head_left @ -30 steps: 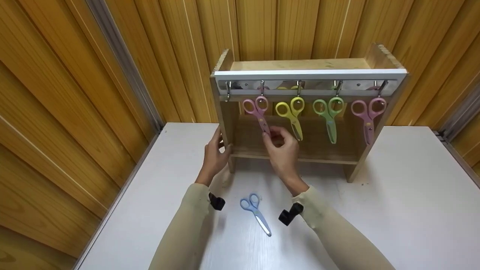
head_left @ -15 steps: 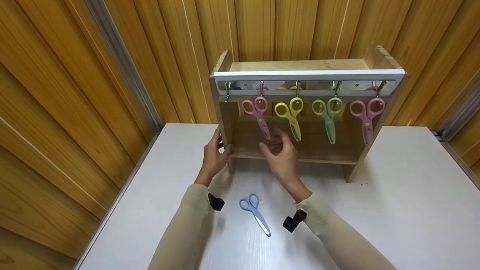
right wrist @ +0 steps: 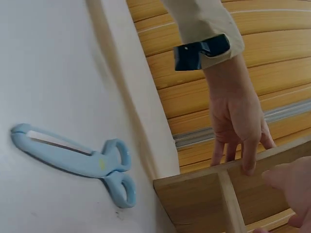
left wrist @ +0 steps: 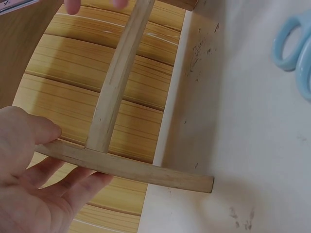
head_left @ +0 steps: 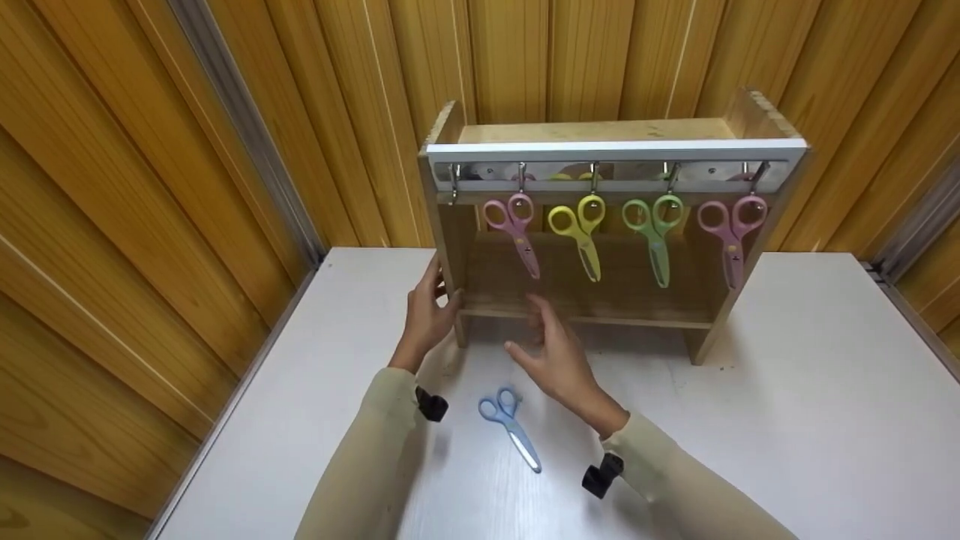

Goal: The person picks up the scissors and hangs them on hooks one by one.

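Observation:
My left hand (head_left: 427, 319) grips the left side panel of a small wooden rack (head_left: 592, 133), thumb in front and fingers behind, as the left wrist view shows at the panel (left wrist: 131, 169). Off the rack's front edge, my right hand (head_left: 559, 364) is held in the air, fingers loosely spread and holding nothing. Blue scissors (head_left: 512, 426) lie on the white table below and left of it, handles toward the rack. From the rack's hooks hang pink scissors (head_left: 523, 244), yellow scissors (head_left: 586, 244), green scissors (head_left: 658, 244) and a second pink pair (head_left: 733, 247), each by one finger loop.
A metal hook (head_left: 454, 184) sits at the far left of the hook rail (head_left: 637, 172). The rack's lower shelf (head_left: 630, 300) lies behind the hanging blades. Wood-panelled walls (head_left: 510, 60) stand behind and at the sides of the white table (head_left: 825, 420).
My right hand has let go of the left pink scissors' tip and come down and toward me. Those scissors stay hanging. My left hand keeps its place on the rack.

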`<state>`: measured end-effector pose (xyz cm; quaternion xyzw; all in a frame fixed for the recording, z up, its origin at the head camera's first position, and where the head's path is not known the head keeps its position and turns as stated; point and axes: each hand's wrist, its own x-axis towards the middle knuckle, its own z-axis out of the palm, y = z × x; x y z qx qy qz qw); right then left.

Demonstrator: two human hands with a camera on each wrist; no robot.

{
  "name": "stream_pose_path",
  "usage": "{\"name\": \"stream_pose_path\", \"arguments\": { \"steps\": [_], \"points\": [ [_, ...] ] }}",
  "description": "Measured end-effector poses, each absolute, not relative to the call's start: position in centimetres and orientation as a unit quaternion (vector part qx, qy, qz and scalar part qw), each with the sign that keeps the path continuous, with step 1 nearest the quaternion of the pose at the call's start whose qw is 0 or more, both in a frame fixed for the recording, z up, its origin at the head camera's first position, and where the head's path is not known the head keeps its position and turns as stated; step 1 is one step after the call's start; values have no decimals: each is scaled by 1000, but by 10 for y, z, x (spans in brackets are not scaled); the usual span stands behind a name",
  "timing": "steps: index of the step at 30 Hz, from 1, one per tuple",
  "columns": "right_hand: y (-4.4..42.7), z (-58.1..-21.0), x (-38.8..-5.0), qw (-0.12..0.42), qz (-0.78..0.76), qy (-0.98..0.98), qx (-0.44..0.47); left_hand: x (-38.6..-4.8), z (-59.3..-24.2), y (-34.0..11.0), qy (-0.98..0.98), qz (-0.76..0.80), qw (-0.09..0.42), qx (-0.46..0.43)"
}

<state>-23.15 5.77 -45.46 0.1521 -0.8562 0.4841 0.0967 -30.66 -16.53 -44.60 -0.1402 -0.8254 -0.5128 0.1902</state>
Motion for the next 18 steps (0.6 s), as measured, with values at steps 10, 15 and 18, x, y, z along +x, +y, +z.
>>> {"name": "stream_pose_path", "arguments": {
  "steps": [10, 15, 18],
  "points": [
    [61, -471, -202, 55, 354, -912, 201, -306, -446, -165, -829, -511, 183, -133],
    [61, -478, -188, 53, 308, -922, 230, -306, -446, -165, -829, -510, 186, -134],
    [62, -482, -182, 43, 295, -923, 242, -306, -446, -165, -829, -508, 189, -133]
  ]
}}
